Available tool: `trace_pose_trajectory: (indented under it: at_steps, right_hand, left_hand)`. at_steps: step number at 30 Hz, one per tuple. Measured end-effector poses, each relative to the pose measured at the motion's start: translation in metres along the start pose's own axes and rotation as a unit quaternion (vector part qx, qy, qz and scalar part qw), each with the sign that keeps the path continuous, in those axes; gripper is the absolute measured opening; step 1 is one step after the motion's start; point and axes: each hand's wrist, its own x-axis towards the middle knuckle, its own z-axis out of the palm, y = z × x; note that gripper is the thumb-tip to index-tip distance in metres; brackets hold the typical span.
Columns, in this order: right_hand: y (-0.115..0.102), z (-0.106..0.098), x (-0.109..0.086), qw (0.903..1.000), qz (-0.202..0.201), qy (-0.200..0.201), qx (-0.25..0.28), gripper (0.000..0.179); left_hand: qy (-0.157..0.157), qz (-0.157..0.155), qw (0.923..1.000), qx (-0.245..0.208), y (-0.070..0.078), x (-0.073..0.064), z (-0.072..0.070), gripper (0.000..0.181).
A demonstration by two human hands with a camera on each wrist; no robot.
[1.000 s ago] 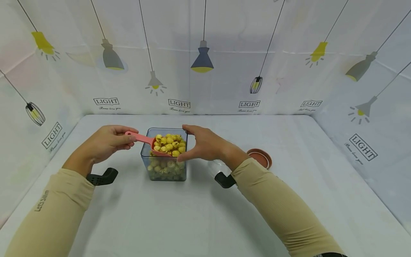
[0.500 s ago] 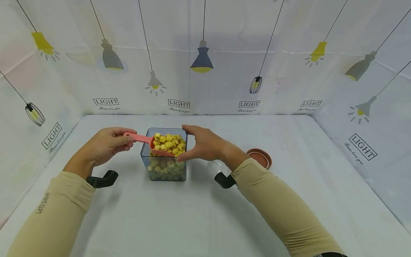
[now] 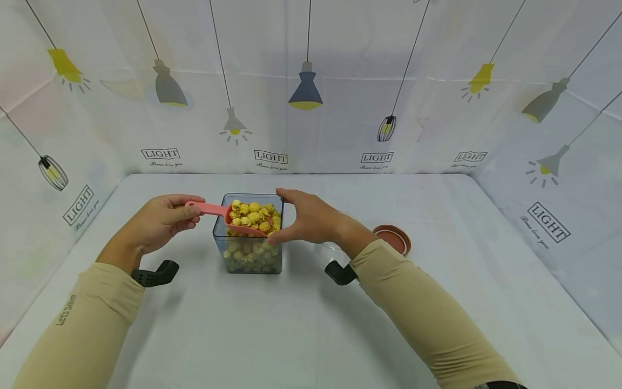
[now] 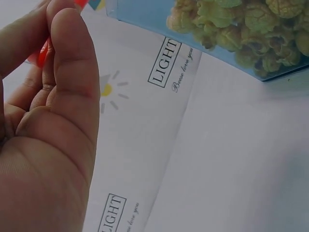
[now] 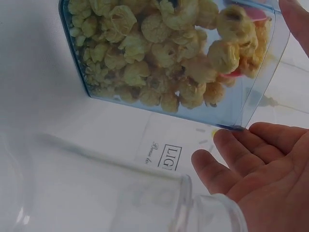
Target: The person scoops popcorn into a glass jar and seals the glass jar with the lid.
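Observation:
My left hand (image 3: 167, 219) pinches the handle of a pink scoop (image 3: 210, 208) between thumb and fingers. The scoop's bowl lies inside a bluish see-through container (image 3: 220, 228), low among yellow popcorn (image 3: 255, 216) and loaded with several pieces. In the left wrist view, only a bit of the scoop shows behind the fingers of the left hand (image 4: 58, 111). My right hand (image 3: 316, 219) steadies the container's right side, thumb at the near rim and fingers at the far corner. The right wrist view has those fingertips right at the container's edge, with popcorn filling much of it.
A clear jar (image 5: 145, 193) lies close by the right hand, mostly hidden under the forearm in the head view. Beyond that forearm is a reddish-brown round lid (image 3: 396, 237) on the white-covered table (image 3: 272, 335). A lamp-printed cloth (image 3: 350, 108) rises behind.
My left hand has drawn the scoop slightly left and a little downward in the head view, and the popcorn in its bowl shifts with it. The right hand and container stay put.

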Motion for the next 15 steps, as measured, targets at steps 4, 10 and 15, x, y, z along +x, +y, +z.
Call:
trace_pose_trajectory:
  at_steps: [4, 10, 15]
  right_hand:
    - [0.0, -0.001, -0.002, 1.0, 0.001, 0.002, -0.001, 0.108]
    - [0.0, -0.003, -0.007, 1.0, -0.003, 0.006, 0.003, 0.108]
    - [0.003, -0.007, -0.012, 0.9998, -0.015, 0.014, 0.008, 0.103]
  left_hand:
    - [-0.001, 0.004, 0.9998, -0.02, 0.001, -0.001, 0.0, 0.012]
    - [-0.005, 0.012, 0.9988, -0.048, 0.001, -0.001, 0.001, 0.008]
    - [-0.007, 0.017, 0.9976, -0.067, 0.001, -0.001, 0.0, 0.009]
